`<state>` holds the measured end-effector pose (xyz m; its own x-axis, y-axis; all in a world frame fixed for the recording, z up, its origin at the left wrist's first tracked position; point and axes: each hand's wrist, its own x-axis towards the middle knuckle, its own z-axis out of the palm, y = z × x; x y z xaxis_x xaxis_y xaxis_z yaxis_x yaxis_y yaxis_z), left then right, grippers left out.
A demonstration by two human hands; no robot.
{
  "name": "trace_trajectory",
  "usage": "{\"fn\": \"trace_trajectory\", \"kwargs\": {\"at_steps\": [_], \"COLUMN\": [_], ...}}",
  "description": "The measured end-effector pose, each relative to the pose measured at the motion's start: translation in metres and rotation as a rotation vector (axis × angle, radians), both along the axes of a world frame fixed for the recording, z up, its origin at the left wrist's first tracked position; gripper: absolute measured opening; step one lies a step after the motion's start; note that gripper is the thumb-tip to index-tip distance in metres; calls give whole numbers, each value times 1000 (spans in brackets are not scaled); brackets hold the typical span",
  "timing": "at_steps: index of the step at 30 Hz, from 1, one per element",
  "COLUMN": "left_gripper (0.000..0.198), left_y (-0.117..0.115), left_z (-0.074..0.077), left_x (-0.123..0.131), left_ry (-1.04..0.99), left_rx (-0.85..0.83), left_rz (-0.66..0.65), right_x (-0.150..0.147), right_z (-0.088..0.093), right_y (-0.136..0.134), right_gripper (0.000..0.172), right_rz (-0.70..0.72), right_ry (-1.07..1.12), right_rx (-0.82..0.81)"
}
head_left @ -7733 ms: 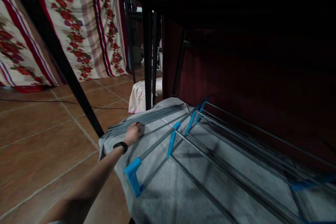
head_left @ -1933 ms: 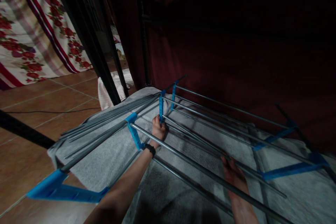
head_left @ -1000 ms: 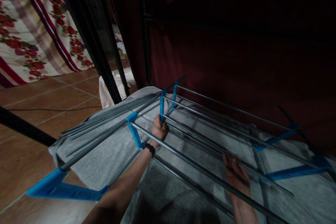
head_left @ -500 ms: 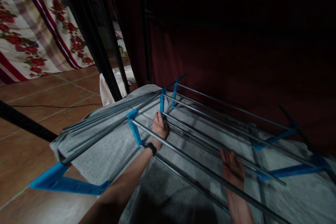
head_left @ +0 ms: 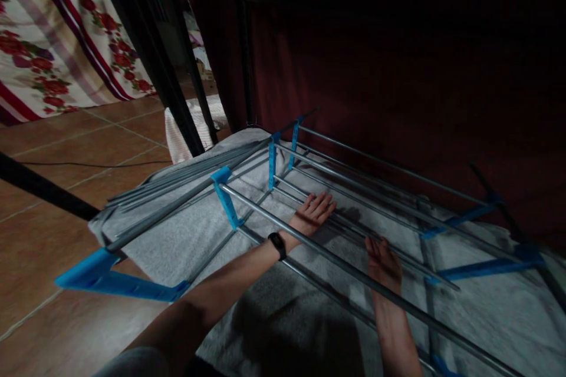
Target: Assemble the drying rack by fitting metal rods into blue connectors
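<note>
A rack frame of grey metal rods and blue plastic brackets lies on a grey blanket (head_left: 274,318). My left hand (head_left: 313,213), with a black band on the wrist, rests over the inner rods, its fingers spread and nearly flat. Its forearm passes under the long front rod (head_left: 354,273). My right hand (head_left: 384,260) has its fingers curled at a thin metal rod (head_left: 427,269), whose free end points right. Blue brackets (head_left: 226,199) hold the rod ends at the left; a longer blue bracket (head_left: 490,270) stands at the right.
Several thin rods (head_left: 186,179) lie bunched at the frame's left side. A black metal post (head_left: 154,53) rises behind it, and a dark red curtain (head_left: 318,82) hangs at the back. Floral cloth (head_left: 53,53) hangs over the tiled floor (head_left: 35,188), which a black cable crosses.
My left hand has left the spot by the middle blue bracket and moved right along the rods, its fingers opening. The thin rod and my right hand have shifted slightly left in view.
</note>
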<state>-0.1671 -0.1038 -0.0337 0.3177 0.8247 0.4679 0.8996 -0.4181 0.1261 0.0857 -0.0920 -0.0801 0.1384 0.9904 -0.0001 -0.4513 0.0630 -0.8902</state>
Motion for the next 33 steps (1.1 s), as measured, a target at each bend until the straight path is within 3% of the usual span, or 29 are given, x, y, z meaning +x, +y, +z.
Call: {"fn": "trace_trajectory", "kwargs": {"at_steps": [5, 12, 19, 22, 28, 33], "left_gripper": [54, 56, 57, 63, 66, 66], "left_y": [10, 28, 44, 51, 54, 57], "left_z": [10, 8, 8, 5, 5, 3], "left_x": [22, 52, 71, 68, 66, 65], "left_ry": [-6, 158, 166, 136, 112, 105], "left_rx": [-78, -45, -115, -133, -188, -202], "left_rz": [-183, -304, -361, -358, -306, -299], "right_x": [-9, -11, -15, -4, 48, 65], "right_z": [7, 7, 14, 14, 14, 11], "right_y": [-1, 12, 15, 18, 27, 32], "right_gripper": [7, 9, 17, 24, 27, 26], "right_rz": [-65, -97, -120, -180, -362, -376], "right_ry": [-2, 79, 133, 134, 96, 69], "right_rx": [-20, -138, -202, -166, -130, -114]}}
